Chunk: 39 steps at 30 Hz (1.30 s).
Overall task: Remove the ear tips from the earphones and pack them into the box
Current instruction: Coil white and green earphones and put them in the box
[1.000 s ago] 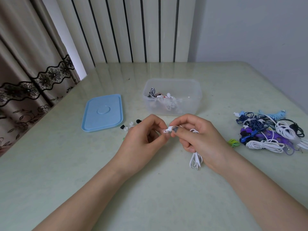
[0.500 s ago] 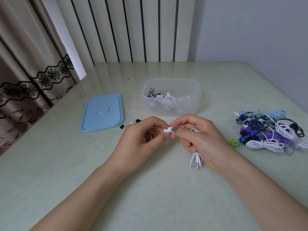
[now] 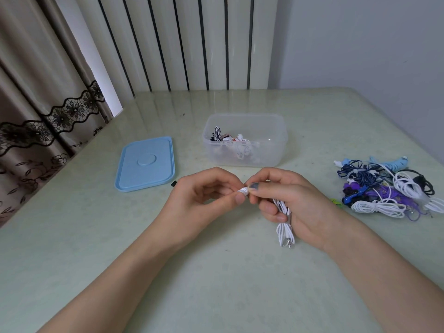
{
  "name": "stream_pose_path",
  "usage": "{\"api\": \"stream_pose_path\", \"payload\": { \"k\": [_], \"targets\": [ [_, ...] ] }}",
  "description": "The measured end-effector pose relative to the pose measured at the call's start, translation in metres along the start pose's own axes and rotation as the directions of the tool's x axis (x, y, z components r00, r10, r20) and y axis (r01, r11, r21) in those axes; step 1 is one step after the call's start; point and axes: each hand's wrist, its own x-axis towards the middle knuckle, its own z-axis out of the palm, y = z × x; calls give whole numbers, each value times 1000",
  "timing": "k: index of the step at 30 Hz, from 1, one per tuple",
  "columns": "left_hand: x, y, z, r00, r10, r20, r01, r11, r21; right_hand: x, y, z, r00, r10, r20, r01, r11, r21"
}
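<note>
My left hand (image 3: 199, 203) pinches a small white ear tip (image 3: 242, 190) between thumb and forefinger. My right hand (image 3: 293, 203) grips the white earphones (image 3: 284, 233), pinching the grey earbud end right against the tip; the coiled cable and its jack hang below the palm. Behind the hands stands the clear plastic box (image 3: 276, 150), open, with several earphones inside. A black ear tip (image 3: 173, 183) lies on the table just left of my left hand; other loose tips are hidden behind that hand.
The light blue lid (image 3: 146, 164) lies flat left of the box. A heap of tangled white, blue, purple and black earphones (image 3: 389, 188) sits at the right, with a small green piece (image 3: 336, 201) beside it. Curtains hang past the table's left edge.
Both hands have stayed together at the table's middle. The white tip now sits more between my left fingertips, and my left hand covers more of the loose tips behind it.
</note>
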Motion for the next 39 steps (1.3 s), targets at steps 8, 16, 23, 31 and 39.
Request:
{"api": "stream_pose_path", "payload": {
  "k": [8, 16, 23, 31, 39],
  "targets": [
    [2, 0, 1, 998, -61, 13, 62, 992, -106, 0, -1, -1, 999, 27, 37, -28, 999, 36],
    [-1, 3, 3, 998, -53, -34, 53, 999, 10, -1, -2, 4, 999, 46, -14, -47, 999, -22],
    [7, 17, -3, 991, -64, -121, 86, 979, 184, 0, -21, 14, 992, 94, -82, -105, 984, -143],
    [93, 59, -27, 992, 26, -123, 39, 869, 493, 56, -119, 2, 994, 67, -82, -92, 927, -365],
    [196, 27, -26, 995, -93, -28, 77, 584, 808, 137, -119, -14, 926, 193, -324, -352, 752, -557]
  ]
}}
